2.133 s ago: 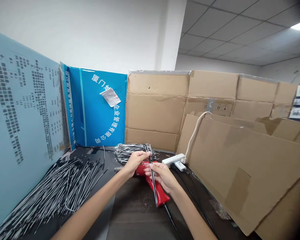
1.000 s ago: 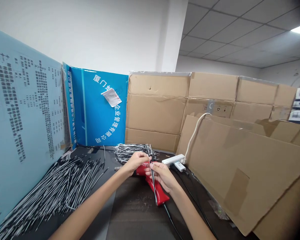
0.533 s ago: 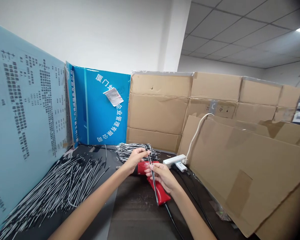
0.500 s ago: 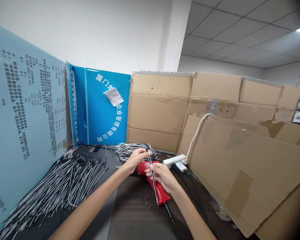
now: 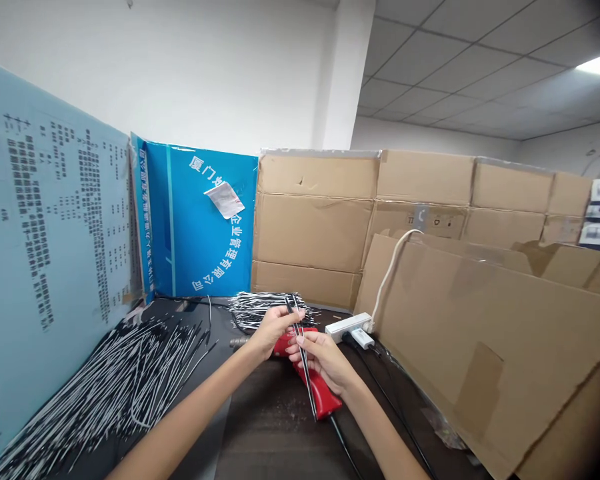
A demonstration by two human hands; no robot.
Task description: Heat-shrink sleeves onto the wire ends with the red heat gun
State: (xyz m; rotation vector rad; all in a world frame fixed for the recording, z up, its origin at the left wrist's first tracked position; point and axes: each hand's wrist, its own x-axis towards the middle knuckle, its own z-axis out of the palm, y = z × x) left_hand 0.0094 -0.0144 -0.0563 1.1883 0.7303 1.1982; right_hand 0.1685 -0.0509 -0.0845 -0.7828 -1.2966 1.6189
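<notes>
The left hand [image 5: 271, 331] is mostly closed, thumb and forefinger pinched on the upper part of a few thin black-and-white wires [image 5: 308, 383]. The right hand [image 5: 325, 360] grips the same wires just below, thumb pressed against the bent forefinger and the other fingers loosely curled behind. The wires stand aslant over the middle of the dark desk [image 5: 270, 440], their upper ends leaning toward the far edge and their lower ends reaching down toward the near edge; the exact count is too fine to tell.

Behind the hands lies a red heat gun [image 5: 326, 400] — its metal nozzle [image 5: 239, 343] points toward the desk's left edge, its handle slants toward the near edge, and a black cord [image 5: 345, 443] runs on from the handle's end. The fingers hide part of its body.

A bundle of black-and-white wires [image 5: 255, 308] lies along the far edge, just beyond the left hand. A much larger heap of wires [image 5: 105, 383] spreads along the left edge, from the near corner toward the far one. Right of the hands, near the far edge, a white power strip [image 5: 347, 327] sits with a white adapter [image 5: 363, 339] beside it. Cardboard panels [image 5: 315, 230] stand behind the desk, next to a blue board [image 5: 200, 253].
</notes>
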